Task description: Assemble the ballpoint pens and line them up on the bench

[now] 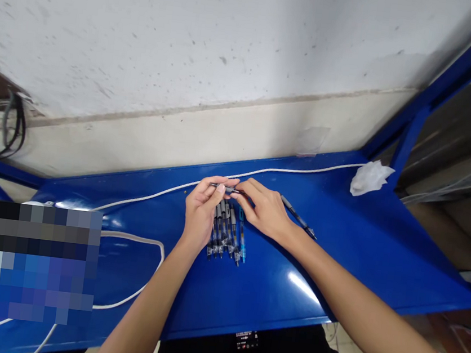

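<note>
Above the blue table, my left hand [205,207] and my right hand [266,207] meet, both closed on one dark pen [229,189] with a grey part. The pen lies roughly level between my fingertips. Just below my hands, a row of several pens [225,229] with grey caps and clear wrapping at their lower ends rests on the table. At the right end of that row is a pen with blue-green parts [241,236]. To the right of my right wrist a single grey-and-black pen [299,218] lies slanted, apart from the others.
A white cable [295,170] runs along the back of the blue table [256,292] and loops at the left. Crumpled white plastic or paper [371,178] sits at the back right. Blue metal posts [410,139] rise there. A blurred-out patch hides the left side.
</note>
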`<control>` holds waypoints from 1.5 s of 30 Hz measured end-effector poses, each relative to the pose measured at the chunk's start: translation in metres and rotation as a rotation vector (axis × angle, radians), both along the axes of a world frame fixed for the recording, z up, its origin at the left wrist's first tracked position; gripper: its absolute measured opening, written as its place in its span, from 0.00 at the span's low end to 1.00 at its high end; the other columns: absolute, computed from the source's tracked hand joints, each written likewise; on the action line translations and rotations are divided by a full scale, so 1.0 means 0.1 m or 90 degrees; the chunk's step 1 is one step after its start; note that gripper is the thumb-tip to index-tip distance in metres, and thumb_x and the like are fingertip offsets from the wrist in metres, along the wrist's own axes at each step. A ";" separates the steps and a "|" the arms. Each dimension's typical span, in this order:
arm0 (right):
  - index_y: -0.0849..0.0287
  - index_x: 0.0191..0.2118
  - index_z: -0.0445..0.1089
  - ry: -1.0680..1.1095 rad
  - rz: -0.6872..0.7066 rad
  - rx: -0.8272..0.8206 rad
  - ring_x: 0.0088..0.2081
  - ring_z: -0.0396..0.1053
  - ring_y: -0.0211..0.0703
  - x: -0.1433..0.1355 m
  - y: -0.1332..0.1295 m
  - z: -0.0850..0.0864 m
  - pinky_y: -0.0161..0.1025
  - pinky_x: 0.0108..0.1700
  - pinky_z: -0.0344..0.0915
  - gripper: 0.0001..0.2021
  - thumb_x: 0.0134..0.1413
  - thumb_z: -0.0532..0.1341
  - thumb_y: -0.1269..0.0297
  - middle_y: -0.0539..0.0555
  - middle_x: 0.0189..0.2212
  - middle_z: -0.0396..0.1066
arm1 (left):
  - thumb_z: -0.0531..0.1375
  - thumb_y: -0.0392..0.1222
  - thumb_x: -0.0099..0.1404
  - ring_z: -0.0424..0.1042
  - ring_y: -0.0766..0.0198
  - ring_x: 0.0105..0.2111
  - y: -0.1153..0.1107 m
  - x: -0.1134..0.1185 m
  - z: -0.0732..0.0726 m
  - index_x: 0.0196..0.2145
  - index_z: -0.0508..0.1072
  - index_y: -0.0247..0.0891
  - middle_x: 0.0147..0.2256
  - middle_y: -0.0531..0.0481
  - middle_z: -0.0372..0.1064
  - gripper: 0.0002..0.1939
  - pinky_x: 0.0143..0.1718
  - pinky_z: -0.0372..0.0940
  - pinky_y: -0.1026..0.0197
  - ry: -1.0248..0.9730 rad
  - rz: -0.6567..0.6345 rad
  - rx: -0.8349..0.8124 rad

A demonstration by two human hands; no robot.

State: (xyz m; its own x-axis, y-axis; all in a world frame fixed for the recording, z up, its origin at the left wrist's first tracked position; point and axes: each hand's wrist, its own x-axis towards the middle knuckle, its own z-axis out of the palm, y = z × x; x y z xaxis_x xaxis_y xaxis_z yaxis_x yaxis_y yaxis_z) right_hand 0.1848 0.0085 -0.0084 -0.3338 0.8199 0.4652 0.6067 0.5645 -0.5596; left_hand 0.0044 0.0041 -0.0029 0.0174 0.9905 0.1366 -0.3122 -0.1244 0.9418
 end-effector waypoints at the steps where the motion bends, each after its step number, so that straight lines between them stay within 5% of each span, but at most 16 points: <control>1: 0.53 0.57 0.74 -0.011 -0.001 -0.001 0.43 0.77 0.45 0.00 0.00 0.00 0.38 0.39 0.65 0.15 0.81 0.53 0.55 0.55 0.47 0.78 | 0.69 0.45 0.72 0.81 0.50 0.54 0.00 0.00 0.00 0.48 0.80 0.40 0.52 0.40 0.83 0.10 0.55 0.73 0.50 0.002 0.001 0.001; 20: 0.55 0.50 0.76 0.040 0.043 -0.024 0.43 0.77 0.46 -0.01 0.03 -0.04 0.40 0.44 0.66 0.16 0.82 0.52 0.57 0.56 0.46 0.81 | 0.69 0.47 0.72 0.79 0.51 0.57 0.02 -0.01 -0.01 0.48 0.80 0.42 0.53 0.41 0.83 0.10 0.59 0.70 0.49 -0.014 -0.009 -0.011; 23: 0.55 0.47 0.77 0.119 0.078 -0.077 0.44 0.78 0.46 -0.02 0.04 -0.01 0.41 0.48 0.67 0.15 0.81 0.54 0.58 0.55 0.46 0.82 | 0.69 0.47 0.72 0.79 0.51 0.57 0.03 -0.02 -0.02 0.48 0.80 0.41 0.52 0.41 0.83 0.11 0.61 0.69 0.49 -0.005 -0.004 -0.007; 27: 0.55 0.41 0.77 0.245 0.078 -0.174 0.35 0.74 0.42 -0.03 0.04 0.04 0.39 0.40 0.65 0.14 0.76 0.61 0.53 0.50 0.34 0.80 | 0.69 0.47 0.72 0.78 0.50 0.59 0.03 -0.01 -0.01 0.48 0.79 0.42 0.53 0.41 0.83 0.11 0.64 0.68 0.47 -0.010 -0.008 -0.011; 34: 0.55 0.41 0.76 0.682 0.103 -0.410 0.22 0.60 0.34 0.01 0.15 0.10 0.35 0.24 0.55 0.17 0.60 0.74 0.47 0.49 0.30 0.78 | 0.71 0.47 0.70 0.79 0.51 0.59 0.03 -0.03 0.02 0.48 0.79 0.42 0.54 0.41 0.82 0.12 0.57 0.72 0.50 0.006 0.020 -0.016; 37: 0.55 0.37 0.76 0.798 0.069 -0.427 0.28 0.65 0.35 0.04 0.21 0.11 0.35 0.27 0.62 0.16 0.58 0.76 0.49 0.49 0.33 0.76 | 0.72 0.45 0.68 0.78 0.50 0.59 0.02 -0.03 0.02 0.48 0.80 0.42 0.55 0.41 0.82 0.13 0.54 0.72 0.53 0.019 -0.001 -0.017; 41: 0.53 0.40 0.73 0.923 0.072 -0.463 0.44 0.75 0.41 0.08 0.28 0.11 0.37 0.43 0.74 0.14 0.61 0.74 0.51 0.50 0.42 0.77 | 0.71 0.48 0.70 0.81 0.51 0.53 0.00 -0.02 0.02 0.46 0.82 0.41 0.48 0.41 0.84 0.11 0.51 0.72 0.54 0.043 -0.004 -0.008; 43: 0.52 0.41 0.71 0.970 0.095 -0.499 0.41 0.75 0.41 0.13 0.31 0.11 0.40 0.45 0.76 0.14 0.63 0.72 0.52 0.49 0.37 0.75 | 0.69 0.49 0.71 0.81 0.54 0.48 0.01 -0.03 0.02 0.45 0.83 0.41 0.44 0.43 0.84 0.11 0.50 0.71 0.55 0.051 0.019 -0.001; 45: 0.52 0.38 0.68 0.993 0.116 -0.518 0.29 0.68 0.39 0.19 0.33 0.11 0.38 0.37 0.74 0.15 0.65 0.70 0.49 0.44 0.26 0.66 | 0.69 0.50 0.72 0.81 0.56 0.44 0.02 -0.06 0.01 0.44 0.82 0.41 0.41 0.45 0.84 0.11 0.47 0.71 0.56 0.089 0.055 0.012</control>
